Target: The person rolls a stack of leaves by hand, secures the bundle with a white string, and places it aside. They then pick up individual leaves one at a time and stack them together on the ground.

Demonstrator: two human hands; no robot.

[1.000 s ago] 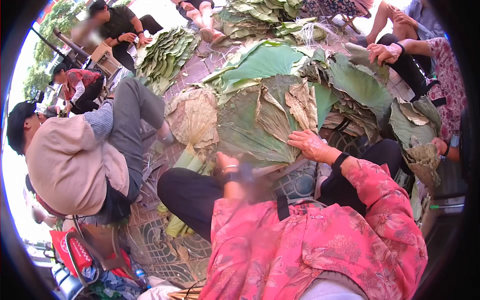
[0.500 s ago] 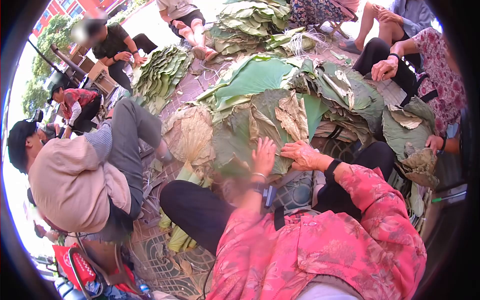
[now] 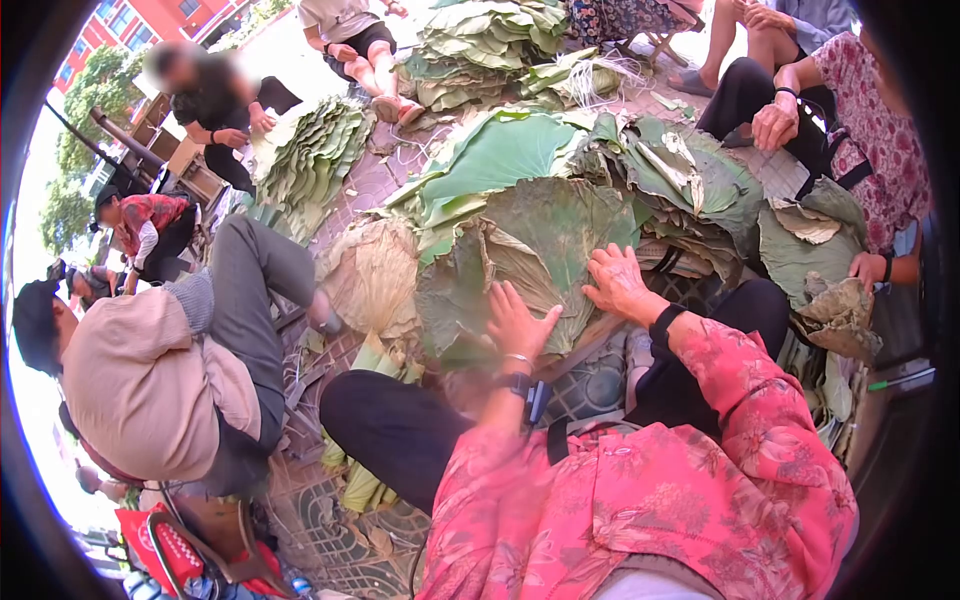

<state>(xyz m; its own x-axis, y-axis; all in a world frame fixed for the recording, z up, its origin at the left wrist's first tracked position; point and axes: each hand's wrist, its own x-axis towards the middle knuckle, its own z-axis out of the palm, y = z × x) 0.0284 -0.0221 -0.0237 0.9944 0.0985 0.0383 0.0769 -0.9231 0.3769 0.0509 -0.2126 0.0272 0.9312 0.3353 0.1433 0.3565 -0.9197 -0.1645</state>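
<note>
A large, dull green dried lotus leaf (image 3: 560, 225) lies spread in front of me on top of a leaf pile, with a curled brownish fold on its left part. My left hand (image 3: 520, 322) rests on its near left side, fingers spread, thumb pointing right. Over the leaf's right edge lies my right hand (image 3: 620, 283), fingers extended and slightly bent. Neither hand shows anything gripped. A smoother, brighter green leaf (image 3: 505, 165) shows behind the dull one. To the left is a pale brown dried leaf bundle (image 3: 372, 275) with gathered yellowish stems.
Another leaf stack (image 3: 700, 185) stands to the right. Beyond are further stacks (image 3: 310, 155) and a tall pile (image 3: 490, 45). A person in a beige top (image 3: 145, 375) sits close on the left. A person in a patterned top (image 3: 880, 140) at right touches a folded leaf (image 3: 815, 250).
My hands have moved apart, the right one up and to the right, the left one slightly down and left. The brown fold at the leaf's upper right no longer shows; that part now lies flatter.
</note>
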